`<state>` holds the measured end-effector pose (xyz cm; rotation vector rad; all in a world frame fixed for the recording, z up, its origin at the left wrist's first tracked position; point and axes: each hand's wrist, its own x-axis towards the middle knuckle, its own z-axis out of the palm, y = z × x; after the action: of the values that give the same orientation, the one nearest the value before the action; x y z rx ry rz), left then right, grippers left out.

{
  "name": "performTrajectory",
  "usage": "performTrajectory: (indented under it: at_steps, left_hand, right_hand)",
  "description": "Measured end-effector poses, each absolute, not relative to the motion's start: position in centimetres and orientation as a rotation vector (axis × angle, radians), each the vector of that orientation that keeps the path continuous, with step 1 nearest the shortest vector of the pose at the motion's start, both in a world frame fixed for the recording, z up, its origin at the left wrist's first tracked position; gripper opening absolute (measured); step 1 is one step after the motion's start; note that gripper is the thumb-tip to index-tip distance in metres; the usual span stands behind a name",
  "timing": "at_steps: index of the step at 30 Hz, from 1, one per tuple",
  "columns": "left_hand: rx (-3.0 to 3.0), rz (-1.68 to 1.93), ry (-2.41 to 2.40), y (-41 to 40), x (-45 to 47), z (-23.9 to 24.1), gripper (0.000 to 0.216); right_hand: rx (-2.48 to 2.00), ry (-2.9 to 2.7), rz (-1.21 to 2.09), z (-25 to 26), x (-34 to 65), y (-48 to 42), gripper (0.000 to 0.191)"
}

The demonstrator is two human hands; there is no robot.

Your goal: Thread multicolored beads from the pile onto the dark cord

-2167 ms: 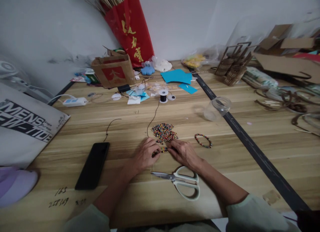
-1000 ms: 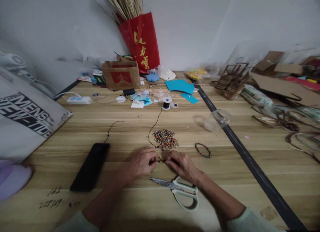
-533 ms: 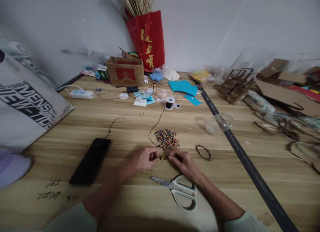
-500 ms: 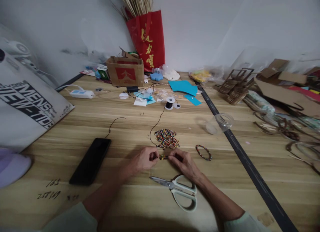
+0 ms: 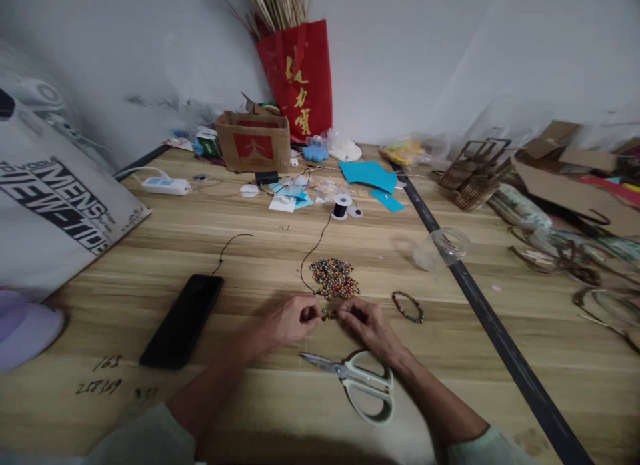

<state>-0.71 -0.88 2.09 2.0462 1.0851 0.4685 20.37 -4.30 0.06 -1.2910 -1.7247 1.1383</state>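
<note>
My left hand and my right hand rest on the wooden table, fingertips pinched together on a short beaded strand between them. Just beyond lies a pile of coloured beads. A thin black cord runs from the strand up to a black thread spool. A finished bead bracelet lies to the right of my right hand. White-handled scissors lie just below my hands.
A black phone lies left of my hands. A clear plastic cup lies on its side to the right. A printed white bag sits at left. A cardboard box, red bag, blue paper and wooden parts crowd the back.
Both hands stay pinched on the strand near the bead pile. The visible beaded stretch between them has shortened. The camera has shifted slightly.
</note>
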Motion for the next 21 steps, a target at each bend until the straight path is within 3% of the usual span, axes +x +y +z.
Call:
performTrajectory:
  at_steps: [12,21]
  left_hand:
    - [2.324,0.725,0.889,-0.6,-0.3,1.0,0.021]
    - [2.335,0.716,0.867,-0.6,-0.2,1.0,0.011]
  right_hand:
    - [-1.234,-1.688,1.212,0.8,20.0,-4.6,0.030]
    - [-1.245,-1.635,1.191,0.4,20.1,-4.2,0.033]
